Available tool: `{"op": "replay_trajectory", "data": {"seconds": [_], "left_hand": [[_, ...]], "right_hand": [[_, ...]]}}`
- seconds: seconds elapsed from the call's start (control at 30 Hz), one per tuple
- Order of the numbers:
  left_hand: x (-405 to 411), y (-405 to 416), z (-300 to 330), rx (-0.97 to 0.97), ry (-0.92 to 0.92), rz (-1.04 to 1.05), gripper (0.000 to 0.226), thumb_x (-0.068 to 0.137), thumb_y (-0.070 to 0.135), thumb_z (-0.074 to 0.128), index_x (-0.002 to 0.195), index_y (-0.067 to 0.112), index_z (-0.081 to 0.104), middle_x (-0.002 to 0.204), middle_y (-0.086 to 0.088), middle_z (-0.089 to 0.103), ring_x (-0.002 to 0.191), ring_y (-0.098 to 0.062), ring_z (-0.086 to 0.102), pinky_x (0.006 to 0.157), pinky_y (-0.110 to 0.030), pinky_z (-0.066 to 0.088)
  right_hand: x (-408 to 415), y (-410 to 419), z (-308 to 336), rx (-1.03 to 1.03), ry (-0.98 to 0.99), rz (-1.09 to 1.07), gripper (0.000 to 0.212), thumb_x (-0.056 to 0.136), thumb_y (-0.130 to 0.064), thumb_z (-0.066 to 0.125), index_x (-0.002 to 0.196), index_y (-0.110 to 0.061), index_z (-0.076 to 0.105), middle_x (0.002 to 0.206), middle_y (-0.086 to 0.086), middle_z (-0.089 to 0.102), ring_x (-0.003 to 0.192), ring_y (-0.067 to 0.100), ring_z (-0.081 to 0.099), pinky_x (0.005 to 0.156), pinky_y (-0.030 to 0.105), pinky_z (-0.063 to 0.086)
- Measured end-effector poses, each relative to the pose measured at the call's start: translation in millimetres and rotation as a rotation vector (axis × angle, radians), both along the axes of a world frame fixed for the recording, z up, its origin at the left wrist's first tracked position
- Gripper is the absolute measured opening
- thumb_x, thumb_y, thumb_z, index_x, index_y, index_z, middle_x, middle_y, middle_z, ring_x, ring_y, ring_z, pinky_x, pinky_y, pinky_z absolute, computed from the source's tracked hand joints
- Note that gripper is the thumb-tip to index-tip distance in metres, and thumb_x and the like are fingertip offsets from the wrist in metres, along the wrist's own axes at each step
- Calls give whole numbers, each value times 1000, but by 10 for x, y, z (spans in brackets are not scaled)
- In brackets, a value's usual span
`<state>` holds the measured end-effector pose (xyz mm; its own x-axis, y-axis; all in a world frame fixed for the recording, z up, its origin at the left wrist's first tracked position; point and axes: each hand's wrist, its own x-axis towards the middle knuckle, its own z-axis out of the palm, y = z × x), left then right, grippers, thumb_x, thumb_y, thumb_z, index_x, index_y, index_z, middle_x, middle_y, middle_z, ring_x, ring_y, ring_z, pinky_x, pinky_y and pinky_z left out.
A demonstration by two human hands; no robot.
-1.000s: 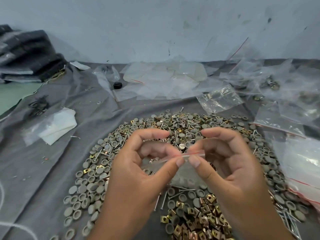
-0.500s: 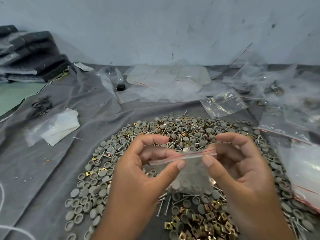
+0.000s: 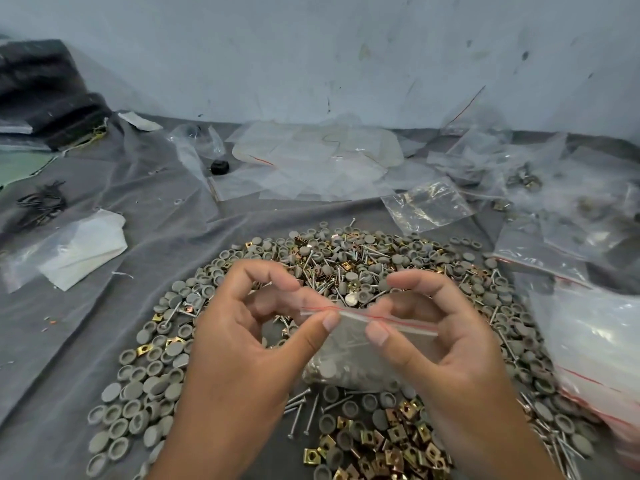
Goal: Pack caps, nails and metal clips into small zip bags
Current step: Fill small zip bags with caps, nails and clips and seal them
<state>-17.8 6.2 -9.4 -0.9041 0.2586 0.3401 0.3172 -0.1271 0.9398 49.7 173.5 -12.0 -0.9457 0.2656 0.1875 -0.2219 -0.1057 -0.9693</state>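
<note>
The person is mid-seal on a small zip bag point(image 3: 349, 355), held up over the middle of the parts pile. The left hand point(image 3: 242, 344) pinches the red-lined zip strip at its 9 o'clock end between thumb and fingers, and the right hand point(image 3: 446, 344) pinches the same strip further toward 3 o'clock, thumb on the near side. So both hands are closed on the bag's top edge, and the filled bottom hangs below them. At least one grey cap shows through the plastic; what else is in there is hard to say, since the film is hazy.

Underneath, on the grey cloth point(image 3: 104, 341), lie the loose grey caps point(image 3: 145, 393) from 7 to 12 o'clock, nails point(image 3: 304, 410) around the centre, and brass-coloured metal clips point(image 3: 398, 445) at 6 o'clock. Spare empty bags point(image 3: 427, 206) lie at 1 o'clock, with more bags point(image 3: 595, 341) at 3 o'clock.

To do this step well, it probably pays to keep the strip taut and level between the two pinches, then slide one thumb along the track toward the other, pressing firmly so the whole track closes. Letting the weight hang straight down should keep parts out of the track.
</note>
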Motion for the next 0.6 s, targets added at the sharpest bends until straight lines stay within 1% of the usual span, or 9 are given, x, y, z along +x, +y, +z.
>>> {"op": "replay_trajectory", "data": {"seconds": [0.1, 0.2, 0.3, 0.33, 0.37, 0.43, 0.5, 0.53, 0.6], "left_hand": [[13, 3, -19, -27, 20, -24, 33, 69, 32, 82, 92, 32, 59, 90, -8, 76, 84, -28, 72, 65, -33, 61], [22, 15, -28, -62, 29, -45, 36, 70, 35, 82, 98, 36, 60, 95, -5, 76, 89, -26, 72, 67, -25, 59], [44, 36, -47, -67, 23, -56, 38, 72, 33, 83, 102, 37, 60, 93, -5, 77, 88, -23, 73, 65, -23, 58], [51, 39, -48, -68, 26, -52, 37, 73, 32, 82, 102, 37, 60, 92, -5, 77, 86, -22, 73, 64, -25, 58], [57, 42, -47, -75, 33, -47, 36, 74, 32, 82, 102, 36, 60, 91, -5, 76, 85, -22, 73, 64, -31, 59], [67, 41, -32, -98, 50, -40, 35, 75, 33, 81, 102, 34, 57, 91, -4, 76, 85, -23, 72, 70, -49, 58], [73, 39, -18, -101, 52, -30, 34, 76, 33, 80, 99, 32, 54, 90, -4, 75, 86, -23, 71, 77, -62, 54], [73, 38, -13, -104, 55, -27, 33, 76, 32, 79, 98, 32, 54, 90, -3, 75, 86, -24, 71, 78, -64, 52], [71, 38, -12, -111, 56, -24, 33, 76, 33, 79, 97, 33, 54, 91, -3, 75, 86, -25, 71, 77, -64, 53]], "right_hand": [[4, -30, 29, -22, 3, -7, 39, 69, -24, 91, 101, -32, 70, 92, 5, 74, 82, 21, 75, 59, 32, 61], [15, -29, 35, -64, 24, -17, 33, 74, -12, 81, 100, -30, 69, 91, 9, 74, 78, 23, 76, 58, 31, 61], [18, -40, 32, -56, 42, -7, 33, 77, -8, 76, 99, -30, 67, 94, 13, 74, 81, 26, 76, 62, 31, 62], [18, -44, 29, -49, 46, 0, 32, 79, -7, 75, 99, -30, 66, 95, 13, 74, 83, 27, 76, 64, 31, 62], [15, -48, 23, -47, 47, 6, 31, 80, -7, 74, 99, -30, 65, 96, 13, 73, 84, 27, 76, 65, 31, 63], [13, -49, 8, -29, 44, 3, 31, 82, -7, 74, 100, -30, 65, 97, 12, 73, 87, 26, 75, 68, 29, 62], [11, -50, -3, 17, 36, -16, 33, 82, -13, 77, 106, -32, 64, 99, 10, 74, 90, 25, 75, 72, 28, 62], [13, -46, -7, 33, 29, -29, 36, 81, -15, 79, 108, -33, 64, 100, 10, 74, 91, 24, 75, 72, 28, 62], [14, -31, -10, 21, 18, -47, 39, 78, -17, 81, 108, -34, 65, 99, 10, 75, 89, 22, 75, 70, 27, 62]]}}
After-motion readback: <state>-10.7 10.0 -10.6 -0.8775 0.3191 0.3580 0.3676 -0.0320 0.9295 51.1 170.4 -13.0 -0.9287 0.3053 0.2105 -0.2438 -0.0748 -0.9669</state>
